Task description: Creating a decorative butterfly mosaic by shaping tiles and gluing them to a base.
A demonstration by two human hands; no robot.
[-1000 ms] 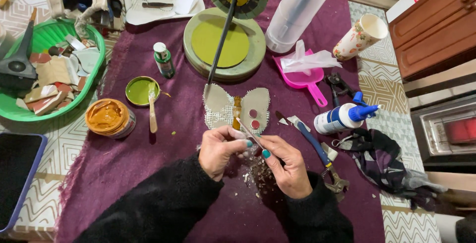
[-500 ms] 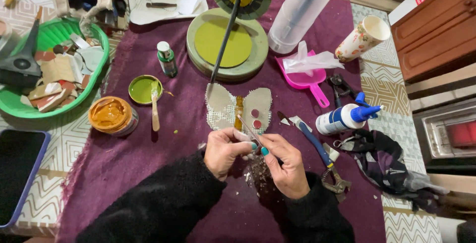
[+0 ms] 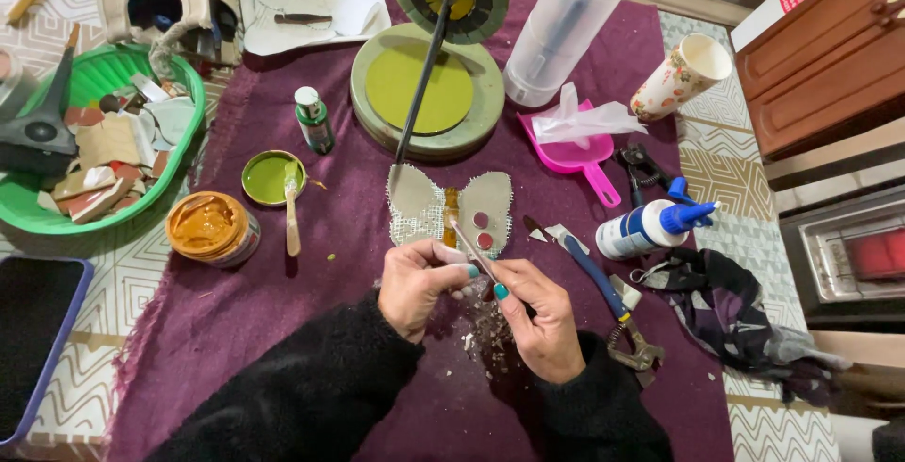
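Observation:
A butterfly-shaped mosaic base [image 3: 451,206] with mesh backing lies on the purple cloth [image 3: 311,292]; its right wing carries two small round red pieces. My left hand [image 3: 421,283] pinches a small piece just below the butterfly. My right hand [image 3: 537,316] holds a thin stick [image 3: 471,247] whose tip points up at the butterfly's body. Both hands touch each other over a scatter of small tile crumbs [image 3: 485,335].
Blue-handled nippers [image 3: 603,297] and a glue bottle [image 3: 650,226] lie right of my hands. A green paint lid with a stick [image 3: 273,179], an orange jar [image 3: 212,228], a small green bottle [image 3: 313,121], a green basin of tile shards [image 3: 94,151] and a pink scoop [image 3: 575,156] surround the work.
My hands have stayed together under the butterfly, shifting only slightly; the stick's tip now reaches a little closer to the butterfly's body.

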